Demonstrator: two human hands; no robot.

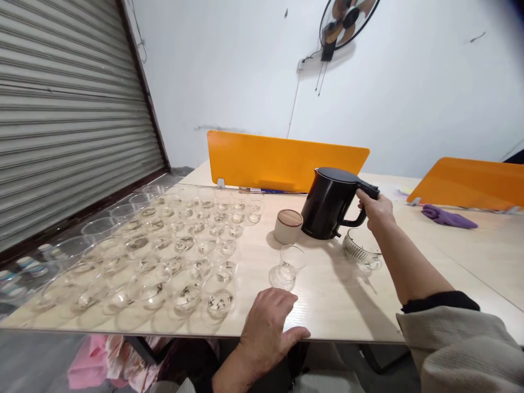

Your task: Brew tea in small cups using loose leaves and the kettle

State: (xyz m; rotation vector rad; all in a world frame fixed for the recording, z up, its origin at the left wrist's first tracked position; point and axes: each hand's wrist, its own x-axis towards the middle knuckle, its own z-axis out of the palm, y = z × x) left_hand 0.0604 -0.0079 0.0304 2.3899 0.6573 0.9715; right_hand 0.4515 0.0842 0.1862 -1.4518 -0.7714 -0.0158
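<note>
My right hand (377,209) is wrapped round the handle of a black electric kettle (327,204), which is tilted slightly over the table. Near the table's front edge, my left hand (270,319) is open and holds nothing, its thumb apart from the fingers. Just beyond those fingers stands a clear glass cup (291,261). A pale canister with a wooden lid (287,226) is beside the kettle. Partly behind my right wrist sits a ribbed glass cup with a handle (360,248). Dark leaf-like bits lie in many clear cups (186,295) on the left.
Rows of clear cups cover the left of the table (323,308). An orange divider (282,161) stands behind the kettle, and another orange divider (470,180) is at right. A purple cloth (448,216) lies near it. Pink fabric (92,363) shows below the table edge.
</note>
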